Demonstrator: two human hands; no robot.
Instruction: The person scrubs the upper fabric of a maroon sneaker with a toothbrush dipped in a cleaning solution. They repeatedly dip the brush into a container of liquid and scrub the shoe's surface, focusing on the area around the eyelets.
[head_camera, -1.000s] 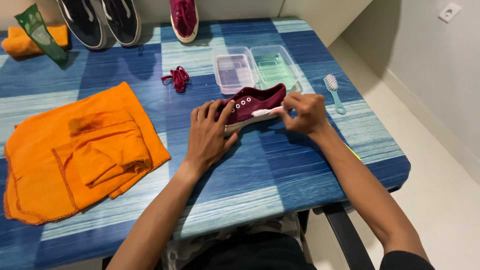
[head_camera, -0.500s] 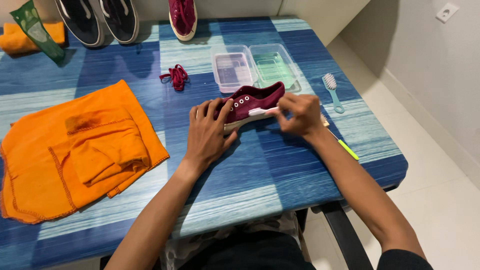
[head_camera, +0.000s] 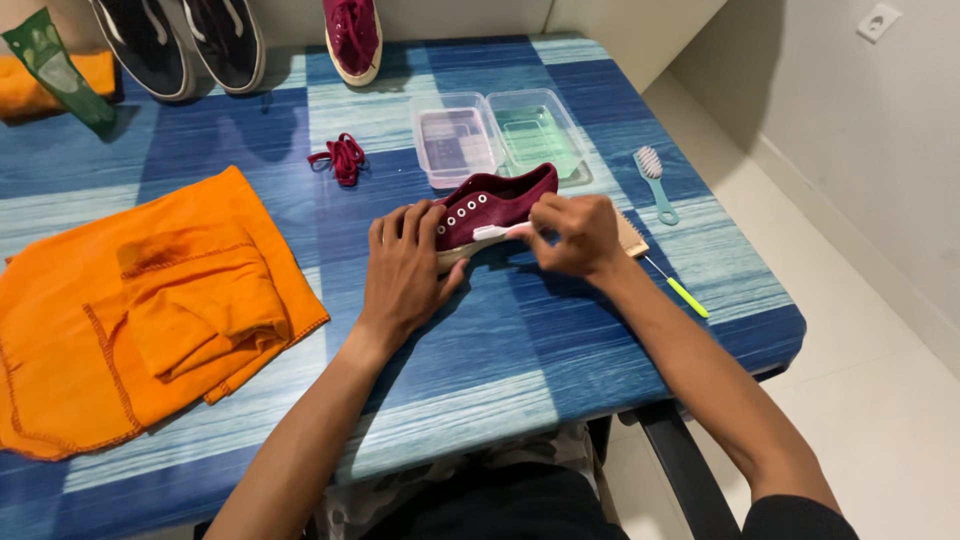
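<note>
Pinning the maroon shoe (head_camera: 497, 205) flat-palmed on the blue table (head_camera: 520, 360), the left hand (head_camera: 405, 268) should stay firm while the right hand (head_camera: 572, 235), fingers closed around a small white brush (head_camera: 497, 232), keeps strokes short along the sole edge.

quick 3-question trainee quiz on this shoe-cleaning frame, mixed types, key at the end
1. True or false: the left hand presses on the maroon shoe.
2. The loose maroon laces lie: A) in a clear tray B) on the table C) on the orange cloth?
3. What does the right hand hold against the shoe?

Key: 1 true; 2 B; 3 a small white piece, too hidden to identify.
</note>
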